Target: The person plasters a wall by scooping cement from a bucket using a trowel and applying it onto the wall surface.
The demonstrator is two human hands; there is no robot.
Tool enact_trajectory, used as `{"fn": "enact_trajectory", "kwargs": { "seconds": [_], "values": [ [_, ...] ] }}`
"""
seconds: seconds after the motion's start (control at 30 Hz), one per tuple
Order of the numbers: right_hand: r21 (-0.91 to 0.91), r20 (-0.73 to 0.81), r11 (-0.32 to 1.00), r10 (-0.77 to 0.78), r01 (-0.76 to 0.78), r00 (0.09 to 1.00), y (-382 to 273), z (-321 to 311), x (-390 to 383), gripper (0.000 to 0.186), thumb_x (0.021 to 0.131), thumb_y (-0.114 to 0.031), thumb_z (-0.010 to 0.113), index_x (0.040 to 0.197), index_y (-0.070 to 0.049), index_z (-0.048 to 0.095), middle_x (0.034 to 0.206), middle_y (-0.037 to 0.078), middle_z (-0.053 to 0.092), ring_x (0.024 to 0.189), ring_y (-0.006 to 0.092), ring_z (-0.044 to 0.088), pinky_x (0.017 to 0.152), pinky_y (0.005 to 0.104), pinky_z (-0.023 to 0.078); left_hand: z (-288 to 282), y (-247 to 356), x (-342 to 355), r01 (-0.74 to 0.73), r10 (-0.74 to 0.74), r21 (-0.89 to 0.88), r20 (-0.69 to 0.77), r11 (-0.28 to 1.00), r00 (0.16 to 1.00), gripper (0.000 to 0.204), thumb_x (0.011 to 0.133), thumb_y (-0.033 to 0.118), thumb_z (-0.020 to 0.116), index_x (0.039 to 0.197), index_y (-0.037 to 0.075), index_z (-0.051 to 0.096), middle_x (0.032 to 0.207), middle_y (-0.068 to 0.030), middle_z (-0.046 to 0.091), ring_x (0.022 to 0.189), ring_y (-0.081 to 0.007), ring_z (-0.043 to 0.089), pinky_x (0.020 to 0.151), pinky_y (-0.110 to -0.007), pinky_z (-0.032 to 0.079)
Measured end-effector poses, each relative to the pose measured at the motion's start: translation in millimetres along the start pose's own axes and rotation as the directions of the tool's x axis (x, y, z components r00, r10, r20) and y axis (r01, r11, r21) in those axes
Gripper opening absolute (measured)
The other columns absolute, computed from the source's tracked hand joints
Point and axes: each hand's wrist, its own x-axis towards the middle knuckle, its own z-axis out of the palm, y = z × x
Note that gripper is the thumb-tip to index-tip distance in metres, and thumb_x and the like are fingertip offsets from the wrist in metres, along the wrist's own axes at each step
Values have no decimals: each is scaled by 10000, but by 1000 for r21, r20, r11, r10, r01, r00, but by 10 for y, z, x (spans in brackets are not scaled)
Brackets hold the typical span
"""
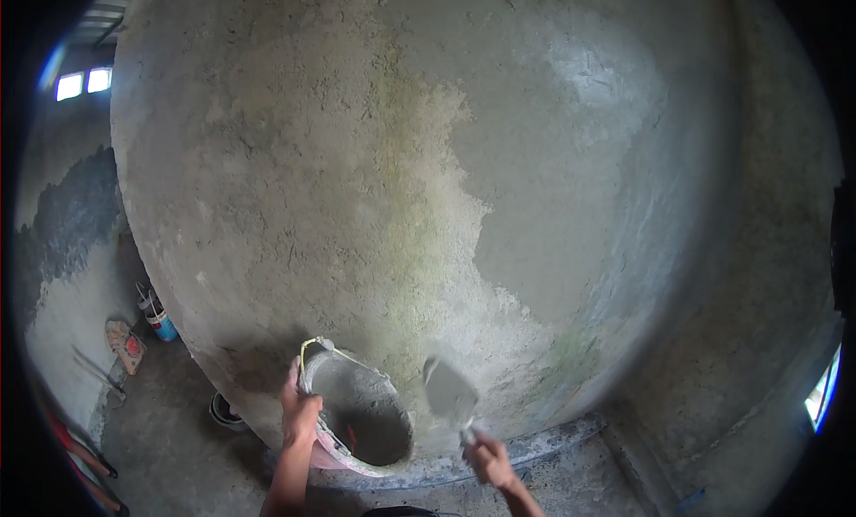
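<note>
Gap between bucket (332, 456) and trowel (451, 390), wall (339, 196) behind

The person's left hand (303, 413) is bare, with a short, round thumb. The left forearm (289, 481) is bare too, and it is long and smooth, thin at the wrist and a bit fatter lower down. The right hand (489, 462) is bare and looks small and round. Just a short, thin bit of bare right forearm (523, 498) shows. The nails and any tiny marks are too small to tell.
</note>
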Motion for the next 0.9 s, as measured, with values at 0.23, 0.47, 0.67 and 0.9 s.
{"fn": "enact_trajectory", "kwargs": {
  "seconds": [0.23, 0.47, 0.67, 0.9],
  "values": [
    [62, -113, 938, -332, 340, 936, -1121, -208, 548, 536, 999, -307, 518, 1406, 33, 440, 941, 102, 596, 724, 162, 602, 614, 294, 490, -231, -420, 95, -19, 28, 99, -89, 995, 996, 878, 631, -174, 421, 1487, 21, 385, 1145, -40, 600, 750, -68, 518, 571, -207, 407],
    [-77, -348, 946, -323, 316, 880, -992, -373, 1024, 435, 990, -364, 512, 1217, -1, 592, 771, 54, 583, 592, 116, 542, 448, 265, 395, -279, -427, 9, 40, -35, 46, -105, 998, 994, 855, 654, -167, 424, 1487, 24, 386, 1129, -33, 592, 683, -60, 477, 529, -217, 377],
    [-330, -264, 663, -749, 673, 608, -2255, -237, 1527, 502, 952, -414, 558, 1246, -9, 604, 787, 47, 603, 649, 98, 562, 513, 238, 424, -436, -514, -1, 52, -32, 208, -100, 977, 995, 826, 676, -147, 417, 1488, -10, 359, 1322, -130, 558, 1041, -156, 577, 827, -220, 456],
    [-848, -51, 147, -979, 509, 198, -3093, -91, 2161, 445, 933, -137, 620, 1358, -27, 545, 1074, 176, 643, 861, 252, 669, 703, 361, 536, -441, -532, 3, -22, 33, 146, -73, 989, 997, 798, 686, -107, 426, 1478, -52, 345, 1415, -164, 505, 1294, -222, 484, 1051, -244, 337]
  ]
}}
